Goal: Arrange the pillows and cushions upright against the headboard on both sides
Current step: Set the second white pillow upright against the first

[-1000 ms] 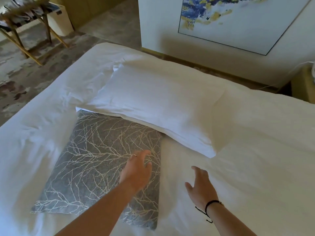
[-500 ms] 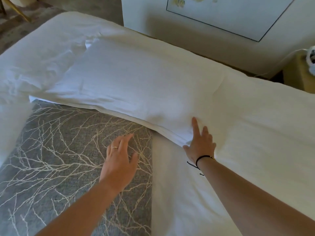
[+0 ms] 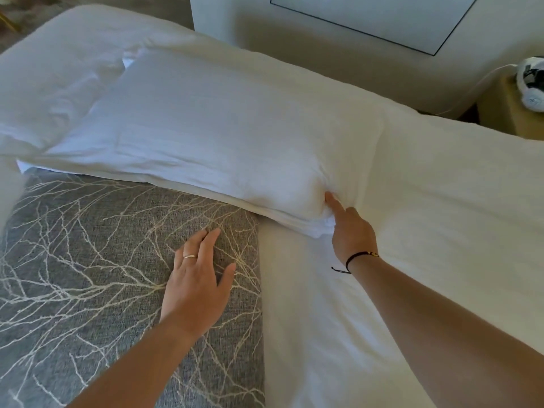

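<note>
A long white pillow [image 3: 206,136] lies flat across the bed. Its near edge overlaps a grey cushion [image 3: 88,260] with a pale branch pattern, also flat. My right hand [image 3: 350,231] grips the pillow's near right corner, bunching the fabric, with the forefinger pressed into it. My left hand [image 3: 197,281], wearing a ring, hovers flat over the cushion's upper right part with fingers apart, holding nothing. The white headboard [image 3: 323,48] stands behind the bed.
White bedding [image 3: 426,231] covers the bed, rumpled at the far left [image 3: 59,69]. A framed picture [image 3: 382,19] hangs above the headboard. A bedside table [image 3: 506,113] at the far right carries a white and black object [image 3: 532,81].
My right hand has moved from the bare sheet to the pillow's corner and closed on it. My left hand stayed over the cushion. The view has come closer to the bed.
</note>
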